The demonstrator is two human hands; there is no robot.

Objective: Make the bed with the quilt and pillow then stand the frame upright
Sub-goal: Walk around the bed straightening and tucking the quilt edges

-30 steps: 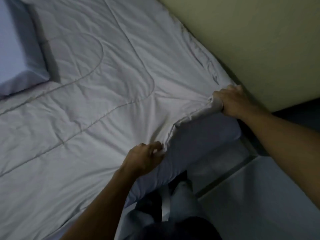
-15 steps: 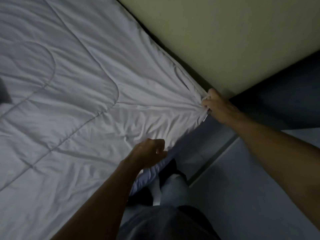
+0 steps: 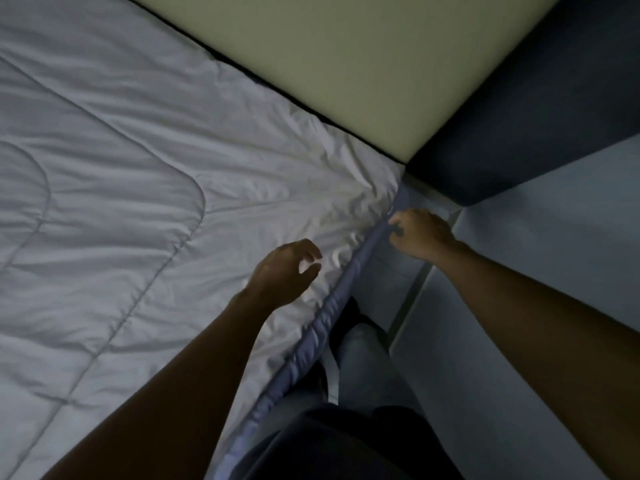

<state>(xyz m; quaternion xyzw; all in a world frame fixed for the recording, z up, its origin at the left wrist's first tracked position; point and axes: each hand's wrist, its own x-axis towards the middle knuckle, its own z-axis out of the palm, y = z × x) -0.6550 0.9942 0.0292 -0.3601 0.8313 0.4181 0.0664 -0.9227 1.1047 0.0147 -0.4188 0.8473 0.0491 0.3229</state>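
Now plain quilt (image 3: 138,202) edge in right hand (image 3: 420,235), left hand (image 3: 280,271) loose.

Quilt (image 3: 138,202) is lying spread over the bed, filling the left and centre of the view. Wall (image 3: 346,64) is running along the far side, behind the quilt, from upper left down toward the right. Quilt's near hem (image 3: 332,306) is running diagonally from bottom centre up to the corner by the wall. Left hand (image 3: 280,271) is hovering above the quilt, just inside the hem; contact unclear. Right hand (image 3: 420,233) is sitting outside the hem, near the corner, fingertips pinching it. Person's legs (image 3: 363,368) are standing just beside the hem, below both hands. Floor (image 3: 554,254) is lying to the right of the bed.
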